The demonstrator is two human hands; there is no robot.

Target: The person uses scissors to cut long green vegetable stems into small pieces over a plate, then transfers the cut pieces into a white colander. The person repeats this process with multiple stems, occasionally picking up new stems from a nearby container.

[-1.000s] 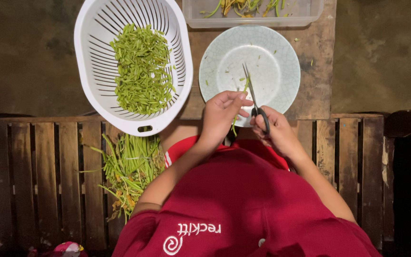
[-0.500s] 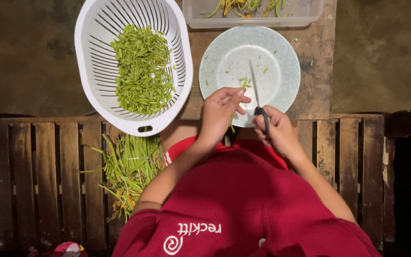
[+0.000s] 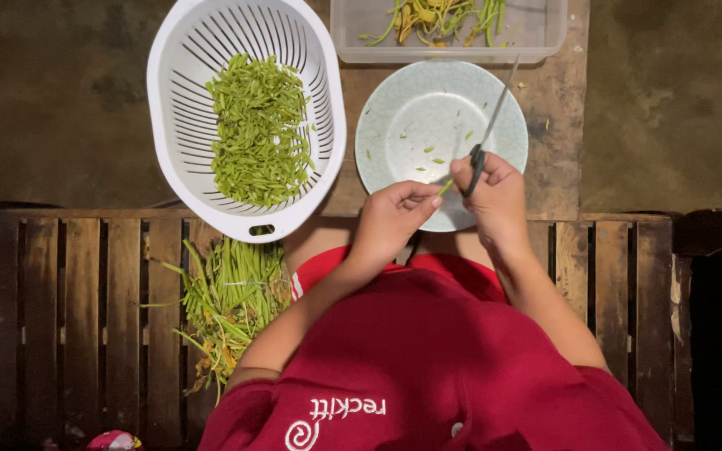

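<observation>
Left hand (image 3: 390, 219) fingers pinch short green stem (image 3: 445, 187); right hand (image 3: 495, 196) grips dark-handled scissors (image 3: 488, 129) over pale round plate (image 3: 428, 125); white slotted colander (image 3: 248, 117) of cut greens alongside; uncut stalks (image 3: 231, 296) on wooden slatted table (image 3: 77, 317).

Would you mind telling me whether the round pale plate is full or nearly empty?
Nearly empty: the plate holds only a few scattered green bits, while the cut green pieces are heaped in the white colander.

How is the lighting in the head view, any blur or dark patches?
Head view: even light on the white colander and pale plate; ground at both sides and bench edges fall dark; scissors sharp, no motion blur; no glare.
</observation>
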